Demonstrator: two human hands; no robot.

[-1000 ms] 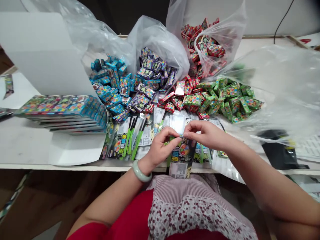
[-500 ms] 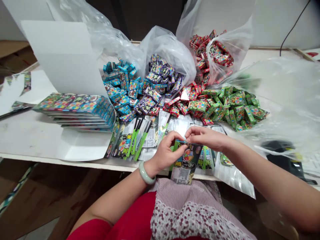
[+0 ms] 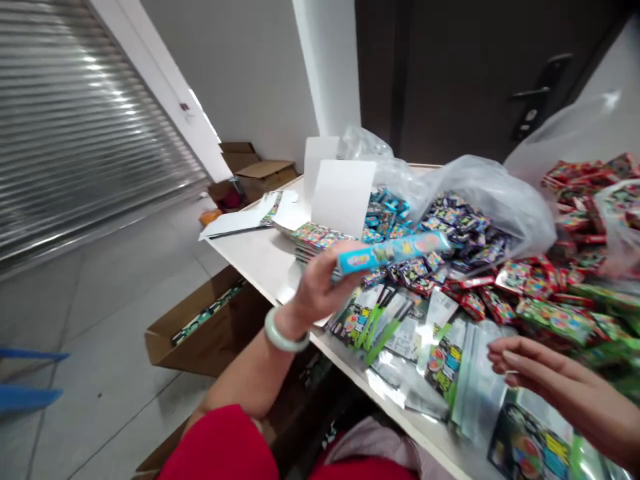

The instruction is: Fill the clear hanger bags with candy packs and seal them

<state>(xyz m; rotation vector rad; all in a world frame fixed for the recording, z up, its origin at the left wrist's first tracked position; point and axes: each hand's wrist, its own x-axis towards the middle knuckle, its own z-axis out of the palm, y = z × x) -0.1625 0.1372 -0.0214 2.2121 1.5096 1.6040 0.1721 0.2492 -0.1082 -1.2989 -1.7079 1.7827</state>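
Note:
My left hand (image 3: 317,287) is raised over the table and grips a flat packet (image 3: 395,251), seen edge-on with its long blue printed side toward me. Below it lie overlapping clear-and-printed pouches (image 3: 443,363) along the table's front edge. My right hand (image 3: 560,383) hovers over the pouches at the right, fingers stretched out and holding nothing. Behind my left hand, a white box (image 3: 345,197) with its lid up contains a stack of printed packets (image 3: 320,237), partly covered by the hand.
Heaps of small blue boxes (image 3: 387,210), purple boxes (image 3: 455,223), red boxes (image 3: 530,277) and green boxes (image 3: 560,320) spread from plastic bags (image 3: 530,207). A cardboard carton (image 3: 200,327) with packets stands on the floor at left. Flat white card (image 3: 235,223) lies at the table's left end.
The view has swung left. The hands, together on a printed pouch before, are now apart; my left hand has lifted a packet leftward and my right hand has let go.

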